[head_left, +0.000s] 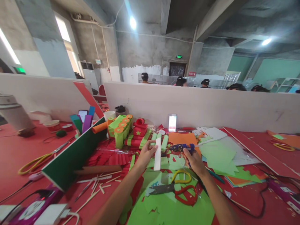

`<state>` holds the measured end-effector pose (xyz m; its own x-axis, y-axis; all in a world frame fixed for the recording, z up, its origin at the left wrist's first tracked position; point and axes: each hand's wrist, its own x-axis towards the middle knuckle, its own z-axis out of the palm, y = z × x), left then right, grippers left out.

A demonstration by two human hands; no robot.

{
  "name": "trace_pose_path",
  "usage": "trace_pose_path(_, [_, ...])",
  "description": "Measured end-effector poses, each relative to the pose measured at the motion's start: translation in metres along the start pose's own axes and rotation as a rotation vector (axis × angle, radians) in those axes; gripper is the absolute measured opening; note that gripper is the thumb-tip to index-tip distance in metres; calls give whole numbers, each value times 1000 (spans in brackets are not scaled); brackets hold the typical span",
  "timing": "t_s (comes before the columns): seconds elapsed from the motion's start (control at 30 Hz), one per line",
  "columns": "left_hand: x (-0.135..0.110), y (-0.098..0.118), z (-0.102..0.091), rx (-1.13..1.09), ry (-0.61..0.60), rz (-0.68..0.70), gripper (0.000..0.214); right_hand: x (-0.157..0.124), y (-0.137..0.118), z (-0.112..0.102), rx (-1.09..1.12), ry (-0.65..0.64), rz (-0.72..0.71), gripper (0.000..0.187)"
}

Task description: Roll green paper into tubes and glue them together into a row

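My left hand (145,153) pinches a long white paper strip (157,154) and holds it upright over the table. My right hand (192,158) grips a blue glue gun (181,147), its nozzle pointing left toward the strip's upper end. Below both hands lie green paper sheets (164,206) and two pairs of scissors, one with yellow handles (181,177) and one with red handles (185,195). Behind the strip stand green paper rolls (164,143) and a red and green paper model (138,132).
A green board (70,159) leans at the left. Wooden sticks (98,187) lie scattered beside it. Stacked coloured sheets (222,153) cover the right. A phone (172,122) leans on the white partition (211,106). Cables and a power strip (284,192) lie far right. People sit behind the partition.
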<state>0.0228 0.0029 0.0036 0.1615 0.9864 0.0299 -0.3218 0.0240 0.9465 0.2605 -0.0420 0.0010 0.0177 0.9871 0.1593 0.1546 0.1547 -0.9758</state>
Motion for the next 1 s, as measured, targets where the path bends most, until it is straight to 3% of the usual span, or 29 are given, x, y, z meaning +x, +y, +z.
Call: trace_pose_path(1.0, [-2,1,1,14,-30,1,45,1,2,6,10,8,11,53])
